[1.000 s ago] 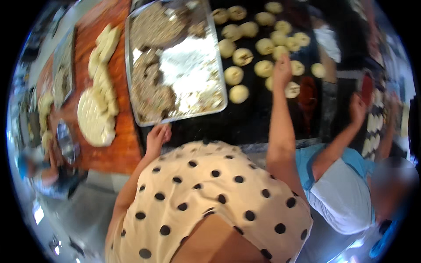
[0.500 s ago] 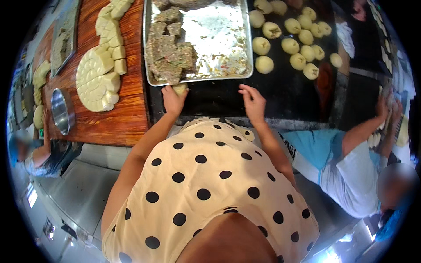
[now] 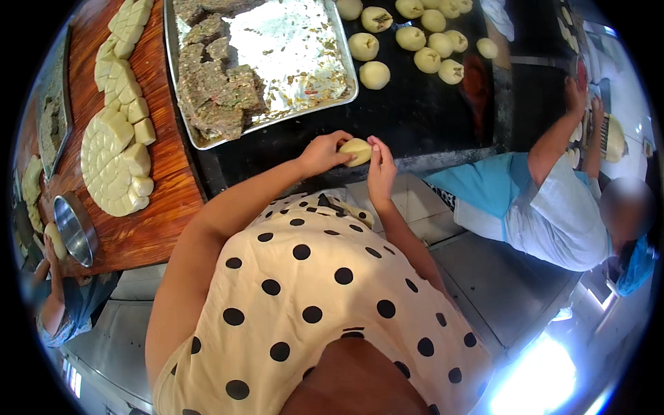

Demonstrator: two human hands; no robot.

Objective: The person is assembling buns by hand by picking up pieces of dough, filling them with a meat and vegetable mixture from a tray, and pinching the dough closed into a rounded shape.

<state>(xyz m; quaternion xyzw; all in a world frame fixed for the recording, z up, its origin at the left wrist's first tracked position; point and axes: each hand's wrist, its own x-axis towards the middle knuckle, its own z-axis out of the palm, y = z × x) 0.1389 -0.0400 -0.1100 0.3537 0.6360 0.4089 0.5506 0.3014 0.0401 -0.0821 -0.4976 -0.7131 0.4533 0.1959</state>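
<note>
My left hand (image 3: 324, 153) is closed round one end of a piece of pale dough (image 3: 356, 151) above the near edge of the black worktop. Pressed against its other end are the fingers of my right hand (image 3: 380, 170). The dough looks rounded and slightly elongated; its underside is hidden. Beyond my hands lies a metal tray (image 3: 277, 123) with brown minced filling (image 3: 225, 97) heaped along its left side. Several filled dough balls (image 3: 374, 75) sit right of the tray, some with filling showing at the top.
A coil of cut dough pieces (image 3: 114, 162) covers part of the wooden board (image 3: 166, 187) at left, near a steel bowl (image 3: 76, 228). Another filling tray (image 3: 52, 128) lies at far left. Co-workers stand at both sides; one's arm (image 3: 550, 138) reaches over the right-hand worktop.
My left hand has moved right from the tray's near edge with the dough. My right hand has come in to meet it. The view has shifted, so the worktop appears further left.
</note>
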